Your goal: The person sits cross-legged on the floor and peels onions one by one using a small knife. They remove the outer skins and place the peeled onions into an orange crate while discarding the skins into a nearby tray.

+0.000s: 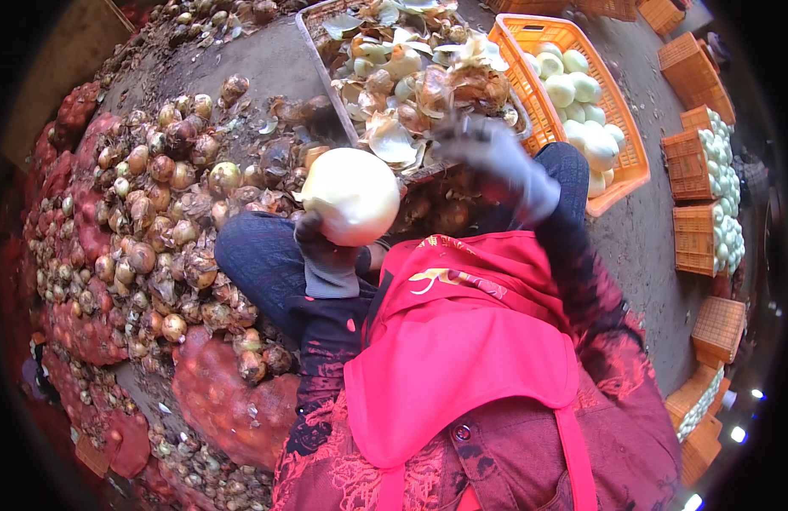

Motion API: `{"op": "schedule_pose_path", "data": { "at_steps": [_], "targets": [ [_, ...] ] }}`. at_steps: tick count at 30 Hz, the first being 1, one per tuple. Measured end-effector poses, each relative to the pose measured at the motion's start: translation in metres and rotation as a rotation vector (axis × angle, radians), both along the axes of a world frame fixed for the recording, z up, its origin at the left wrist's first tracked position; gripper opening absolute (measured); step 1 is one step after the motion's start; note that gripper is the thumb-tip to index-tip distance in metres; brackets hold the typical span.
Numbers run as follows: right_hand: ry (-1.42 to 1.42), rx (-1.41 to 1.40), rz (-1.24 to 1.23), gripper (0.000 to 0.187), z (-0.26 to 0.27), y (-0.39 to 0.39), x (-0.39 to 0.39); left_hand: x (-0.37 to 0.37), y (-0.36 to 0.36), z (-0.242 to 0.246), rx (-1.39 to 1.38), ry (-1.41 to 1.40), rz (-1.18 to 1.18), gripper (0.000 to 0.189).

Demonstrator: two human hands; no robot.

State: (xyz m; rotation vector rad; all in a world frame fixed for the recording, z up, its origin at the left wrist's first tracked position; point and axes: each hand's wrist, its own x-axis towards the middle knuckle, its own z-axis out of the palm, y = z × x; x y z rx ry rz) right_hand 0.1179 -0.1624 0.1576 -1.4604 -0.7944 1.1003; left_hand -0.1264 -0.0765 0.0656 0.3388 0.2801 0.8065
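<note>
My left hand (327, 255), in a grey knitted glove with a dark palm, holds a large, mostly peeled pale onion (352, 197) above my bent knee. A piece of skin hangs at its left side. My right hand (489, 150), also gloved, is blurred by motion over the near right edge of a crate (327, 80) heaped with onion skins (390, 137). Whether it holds anything cannot be told from the blur. At the crate's right stands an orange plastic crate (631, 128) with peeled onions (584, 86) inside.
Unpeeled onions (157, 211) lie piled on the floor at the left, among red mesh sacks (231, 396). More orange crates (691, 163) stand along the right, several filled with peeled onions (719, 172). My knees are close beside the skin crate and the orange crate.
</note>
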Motion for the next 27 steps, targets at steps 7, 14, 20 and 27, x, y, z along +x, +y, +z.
{"op": "schedule_pose_path", "data": {
  "at_steps": [7,14,20,27],
  "targets": [
    [-0.48,0.093,0.189,0.045,-0.021,-0.084,-0.031,0.019,-0.002,0.054,0.463,0.375,-0.254,0.099],
    [-0.4,-0.043,0.246,0.064,0.021,-0.045,-0.024,0.046,-0.016,0.08,0.515,0.596,-0.515,0.106],
    [-0.069,-0.248,0.283,0.049,0.006,-0.064,-0.006,0.062,-0.024,0.073,0.591,0.766,-0.53,0.104],
    [0.253,-0.085,0.459,0.037,-0.011,-0.057,0.013,0.065,-0.013,0.062,0.566,0.581,-0.737,0.103]
  ]
}}
